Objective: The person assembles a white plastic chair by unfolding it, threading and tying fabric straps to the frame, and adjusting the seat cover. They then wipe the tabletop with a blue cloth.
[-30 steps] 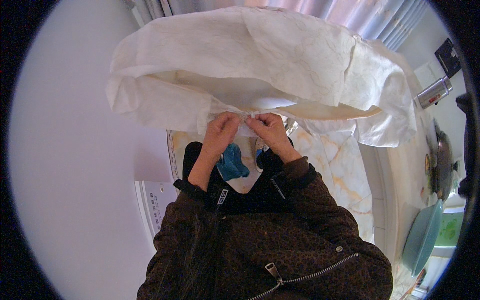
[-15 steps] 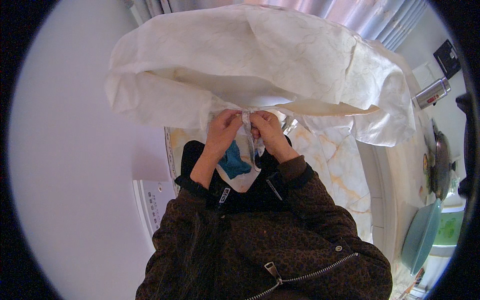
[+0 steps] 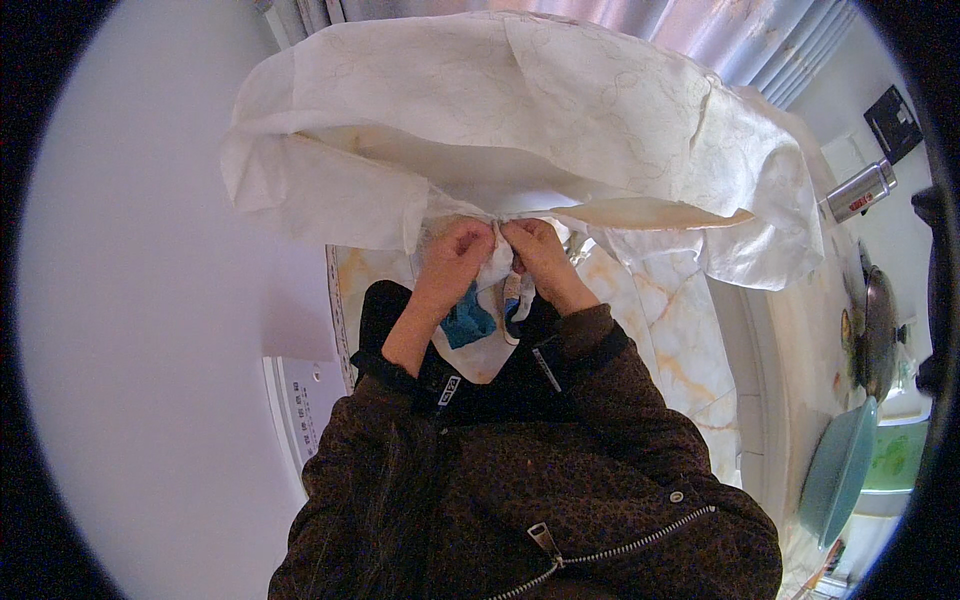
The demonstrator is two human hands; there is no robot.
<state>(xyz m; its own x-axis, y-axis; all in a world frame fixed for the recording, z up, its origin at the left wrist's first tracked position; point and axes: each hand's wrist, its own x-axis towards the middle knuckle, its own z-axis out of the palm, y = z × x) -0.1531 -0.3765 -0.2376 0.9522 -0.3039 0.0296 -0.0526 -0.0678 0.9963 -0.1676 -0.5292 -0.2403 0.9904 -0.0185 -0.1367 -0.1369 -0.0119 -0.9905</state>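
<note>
A large cream-white cloth cover [image 3: 520,90] with faint curved lines spreads out in front of me, its near side gaping in a long fold. Bunched edge material is gathered at the middle of that near side. My left hand [image 3: 457,255] is closed on the gathered edge, fingers curled. Right beside it, my right hand [image 3: 540,255] pinches the same edge, fingertips almost touching the left ones. White material hangs between the two hands. What the fingertips hold exactly is partly hidden. Below them, a teal cloth piece [image 3: 468,322] shows between my legs.
A marbled tile floor [image 3: 670,340] lies below. On the right, a pale counter [image 3: 780,340] carries a silver flask [image 3: 860,192], a dark lidded pan [image 3: 878,335] and a teal basin [image 3: 838,475]. Light curtains [image 3: 720,35] hang behind the cover. A white wall [image 3: 150,300] rises at left.
The grey-white strip that hung down between my hands is no longer visible; bunched white material shows there now. Both hands stay at the cover's near edge.
</note>
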